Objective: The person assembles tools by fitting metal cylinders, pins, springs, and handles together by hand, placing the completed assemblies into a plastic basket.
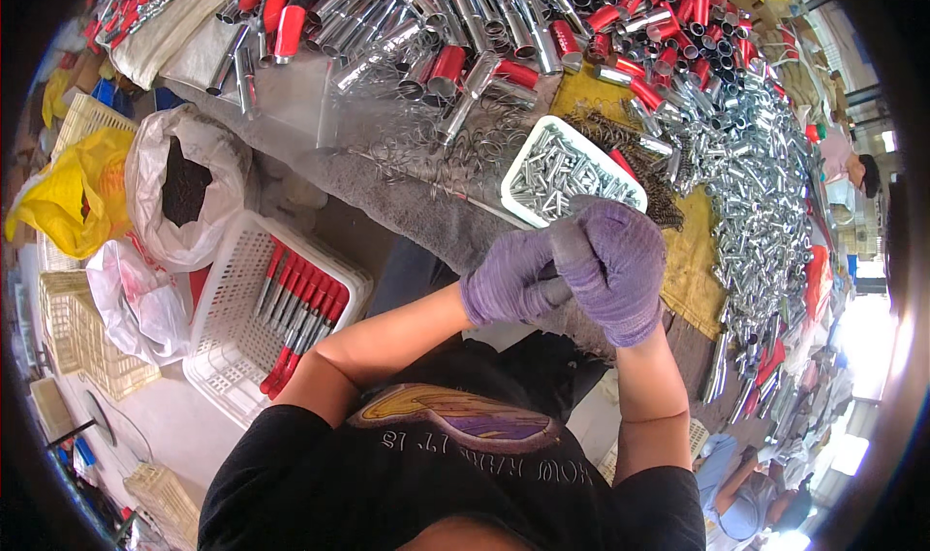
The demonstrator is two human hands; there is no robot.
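My left hand (pixel 511 278) and my right hand (pixel 620 270), both in purple knit gloves with grey fingers, meet in front of my chest. The fingers of both are closed where they come together, and anything held between them is hidden. Just beyond my right hand stands a white tray (pixel 531 212) holding many small metal pins (pixel 572 171). Beside it lie dark coiled springs (pixel 664 207) on a yellow cloth (pixel 696 260). Thin wire rings (pixel 417 154) are scattered on the grey cloth (pixel 387 207) left of the tray.
Chrome and red tubes (pixel 475 28) pile up at the far side. A heap of small metal parts (pixel 765 193) covers the right. At left are a white basket (pixel 218 343) with red-and-silver tools (pixel 305 299), a white sack (pixel 145 188) and a yellow bag (pixel 73 183). Another person (pixel 746 498) sits lower right.
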